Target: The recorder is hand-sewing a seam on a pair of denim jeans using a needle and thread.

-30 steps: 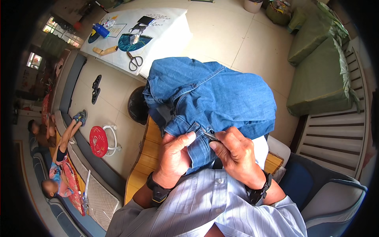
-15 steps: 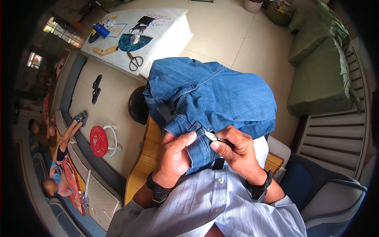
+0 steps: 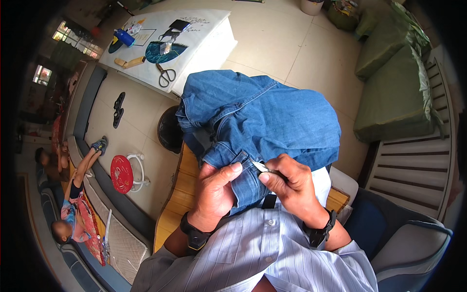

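Observation:
A pair of blue jeans [image 3: 272,117] lies bunched over a wooden bench [image 3: 182,194] in front of me. My left hand [image 3: 214,192] pinches a folded denim edge near the waistband, thumb on top. My right hand [image 3: 287,187] grips a small metal blade [image 3: 259,167] between thumb and forefinger, its tip touching the denim seam right beside my left thumb. Both wrists wear dark bands. My striped shirt fills the lower part of the view.
A white table [image 3: 204,48] at the back holds scissors [image 3: 166,75], a blue tube and wooden pieces. A red round stool [image 3: 121,173] and sandals [image 3: 118,109] sit on the tiled floor at left. Other people sit at far left. Green cushions [image 3: 394,97] lie at right.
My right hand has shifted slightly and the blade tip now shows against the seam. The jeans and my left hand have barely moved.

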Demonstrator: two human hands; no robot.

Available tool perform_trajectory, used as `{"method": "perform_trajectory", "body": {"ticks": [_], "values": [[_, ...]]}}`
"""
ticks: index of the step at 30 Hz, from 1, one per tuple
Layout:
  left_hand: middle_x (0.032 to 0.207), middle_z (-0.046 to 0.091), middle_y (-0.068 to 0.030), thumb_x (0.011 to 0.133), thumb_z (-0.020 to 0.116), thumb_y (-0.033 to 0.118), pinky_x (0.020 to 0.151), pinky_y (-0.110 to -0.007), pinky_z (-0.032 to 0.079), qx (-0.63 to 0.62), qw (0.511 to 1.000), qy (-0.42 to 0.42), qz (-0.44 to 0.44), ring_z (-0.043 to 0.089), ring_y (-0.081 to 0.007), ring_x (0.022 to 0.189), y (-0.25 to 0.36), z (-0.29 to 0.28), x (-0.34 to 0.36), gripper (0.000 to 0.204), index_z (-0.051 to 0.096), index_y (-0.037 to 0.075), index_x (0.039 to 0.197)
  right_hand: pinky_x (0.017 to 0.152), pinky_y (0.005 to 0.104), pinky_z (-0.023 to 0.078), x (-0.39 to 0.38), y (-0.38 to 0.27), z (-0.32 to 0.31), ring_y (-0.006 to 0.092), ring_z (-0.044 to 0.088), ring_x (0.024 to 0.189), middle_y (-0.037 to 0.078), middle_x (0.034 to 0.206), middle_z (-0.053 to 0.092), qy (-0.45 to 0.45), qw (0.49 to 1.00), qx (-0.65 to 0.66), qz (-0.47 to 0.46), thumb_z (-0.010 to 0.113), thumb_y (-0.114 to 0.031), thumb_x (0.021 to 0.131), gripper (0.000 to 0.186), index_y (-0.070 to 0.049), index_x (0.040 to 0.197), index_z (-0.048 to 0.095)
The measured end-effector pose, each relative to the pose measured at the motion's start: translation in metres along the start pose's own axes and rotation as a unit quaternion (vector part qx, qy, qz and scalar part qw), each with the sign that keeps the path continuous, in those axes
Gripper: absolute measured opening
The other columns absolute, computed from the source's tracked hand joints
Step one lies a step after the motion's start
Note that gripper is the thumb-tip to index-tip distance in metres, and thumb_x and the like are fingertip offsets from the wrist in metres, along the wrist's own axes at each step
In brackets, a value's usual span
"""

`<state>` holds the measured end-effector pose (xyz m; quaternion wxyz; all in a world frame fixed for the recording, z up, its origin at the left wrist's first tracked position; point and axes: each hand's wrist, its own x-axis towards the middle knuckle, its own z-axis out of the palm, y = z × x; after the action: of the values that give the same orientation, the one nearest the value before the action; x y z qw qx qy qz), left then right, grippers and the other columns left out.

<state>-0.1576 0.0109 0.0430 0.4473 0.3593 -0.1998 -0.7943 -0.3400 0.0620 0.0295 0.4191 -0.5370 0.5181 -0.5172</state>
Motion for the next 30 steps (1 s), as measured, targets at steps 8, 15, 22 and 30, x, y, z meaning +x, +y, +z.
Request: {"method": "perform_trajectory", "body": {"ticks": [8, 15, 22, 30], "values": [[0.111, 0.067, -0.0056, 0.092, 0.064, 0.000, 0.090, -0.029, 0.052, 0.040, 0.998, 0.026, 0.030, 0.064, -0.0130, 0.099, -0.001, 0.002, 0.002, 0.031, 0.061, 0.001, 0.123, 0.067, 0.0234, 0.042, -0.002, 0.002, -0.015, 0.0044, 0.051, 0.076, -0.003, 0.083, 0.060, -0.049, 0.972, 0.198, 0.113, 0.070, -0.012, 0.097, 0.013, 0.000, 0.098, 0.067], [0.107, 0.066, -0.0037, 0.093, 0.065, 0.000, 0.088, -0.027, 0.051, 0.071, 0.997, 0.017, 0.037, 0.063, -0.0109, 0.096, 0.005, 0.003, 0.005, 0.023, 0.063, 0.002, 0.116, 0.067, 0.0264, 0.045, 0.013, -0.004, -0.030, 0.0090, 0.055, 0.074, 0.002, 0.080, 0.061, -0.147, 0.974, 0.128, 0.119, 0.067, -0.015, 0.099, 0.017, 0.002, 0.098, 0.069], [0.110, 0.068, -0.0061, 0.093, 0.064, 0.002, 0.090, -0.031, 0.054, 0.113, 0.991, 0.024, 0.062, 0.066, -0.0134, 0.097, 0.005, -0.007, 0.010, 0.031, 0.061, 0.002, 0.123, 0.067, 0.0296, 0.047, 0.031, -0.003, -0.039, 0.0125, 0.056, 0.073, 0.004, 0.079, 0.061, -0.220, 0.955, 0.129, 0.150, 0.067, -0.018, 0.099, 0.022, 0.003, 0.100, 0.068], [0.104, 0.068, -0.0029, 0.090, 0.069, 0.005, 0.087, -0.028, 0.052, 0.107, 0.993, 0.057, 0.003, 0.063, -0.0107, 0.094, 0.014, 0.004, 0.013, 0.022, 0.066, 0.002, 0.111, 0.063, 0.0346, 0.048, 0.036, -0.016, -0.034, 0.0277, 0.060, 0.067, 0.011, 0.083, 0.059, -0.149, 0.978, -0.106, -0.102, 0.077, -0.017, 0.087, 0.024, 0.000, 0.102, 0.069]]}}
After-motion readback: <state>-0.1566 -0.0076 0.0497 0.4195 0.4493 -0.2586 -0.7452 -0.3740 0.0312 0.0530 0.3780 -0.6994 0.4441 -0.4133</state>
